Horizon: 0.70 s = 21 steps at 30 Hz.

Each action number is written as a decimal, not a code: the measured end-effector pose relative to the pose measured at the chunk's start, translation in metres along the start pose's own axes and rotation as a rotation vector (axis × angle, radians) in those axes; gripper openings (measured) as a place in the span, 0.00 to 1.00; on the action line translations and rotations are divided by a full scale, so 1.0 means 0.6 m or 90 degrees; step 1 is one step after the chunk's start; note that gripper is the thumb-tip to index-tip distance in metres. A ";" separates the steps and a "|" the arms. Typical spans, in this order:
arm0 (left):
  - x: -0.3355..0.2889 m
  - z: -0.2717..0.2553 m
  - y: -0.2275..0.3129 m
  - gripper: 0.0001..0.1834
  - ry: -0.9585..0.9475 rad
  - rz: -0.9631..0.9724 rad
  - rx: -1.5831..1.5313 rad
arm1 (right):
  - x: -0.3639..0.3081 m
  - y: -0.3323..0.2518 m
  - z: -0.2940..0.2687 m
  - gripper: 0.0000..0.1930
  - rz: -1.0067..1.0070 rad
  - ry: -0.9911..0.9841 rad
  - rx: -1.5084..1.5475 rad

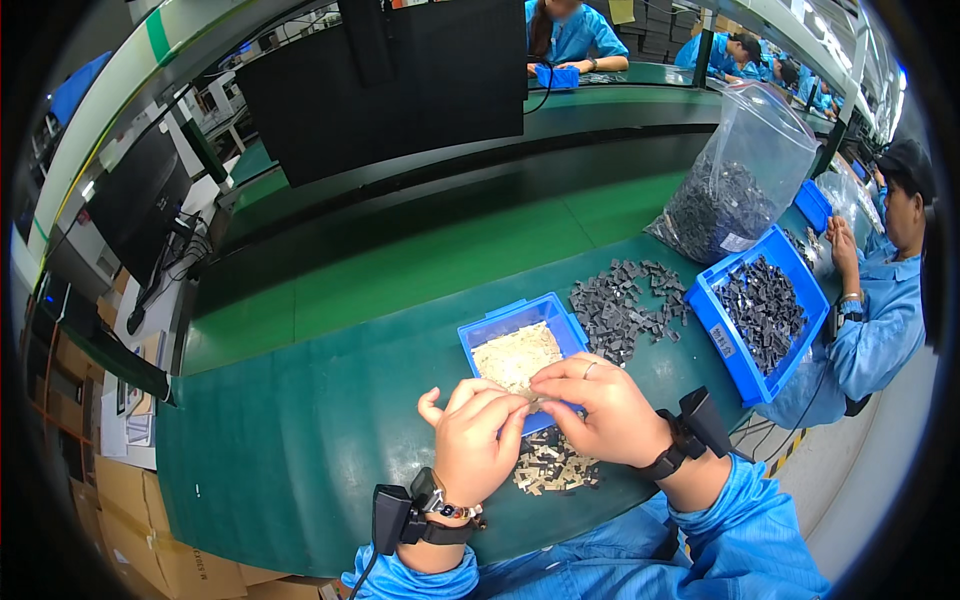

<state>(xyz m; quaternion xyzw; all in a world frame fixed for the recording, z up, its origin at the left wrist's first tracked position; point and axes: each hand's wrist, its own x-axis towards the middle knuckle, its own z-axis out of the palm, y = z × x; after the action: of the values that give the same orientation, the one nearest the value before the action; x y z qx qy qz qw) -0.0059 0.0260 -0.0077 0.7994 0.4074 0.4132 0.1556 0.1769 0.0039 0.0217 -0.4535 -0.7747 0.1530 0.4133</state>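
My left hand [472, 440] and my right hand [612, 412] meet fingertip to fingertip over the near edge of a small blue bin [572, 335]. Both are closed in a pinch; whatever lies between the fingers is too small and covered to name. Many small cream-coloured pieces [515, 355] fill the bin. Just under my hands, a loose pile of small flat gold and black pieces [552, 468] lies on the green work mat [320, 440]. Beyond my right hand, small black rectangular parts [622, 305] are spread out next to the bin.
At the right stands a larger blue bin [738, 368] of black parts, with a clear plastic bag [740, 190] of similar parts behind it. A co-worker [885, 300] sits close on the right. A large black panel [390, 100] hangs over the far side. Cardboard boxes [165, 540] stand lower left.
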 end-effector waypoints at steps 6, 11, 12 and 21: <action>0.000 0.001 0.005 0.02 0.005 0.002 0.006 | -0.004 0.002 0.001 0.04 0.014 -0.024 -0.004; 0.000 -0.001 0.009 0.02 0.027 -0.006 0.001 | -0.005 -0.004 0.007 0.03 0.044 -0.013 0.021; 0.000 0.000 0.008 0.02 0.023 0.007 -0.003 | -0.005 -0.005 0.008 0.03 0.043 -0.006 0.027; -0.002 0.003 0.002 0.02 0.008 0.033 -0.013 | -0.008 -0.004 0.010 0.04 0.036 -0.018 0.029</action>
<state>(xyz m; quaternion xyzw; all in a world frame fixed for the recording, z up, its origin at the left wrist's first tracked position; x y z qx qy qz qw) -0.0042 0.0248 -0.0088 0.8052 0.3835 0.4263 0.1507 0.1721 -0.0003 0.0173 -0.4634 -0.7638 0.1887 0.4078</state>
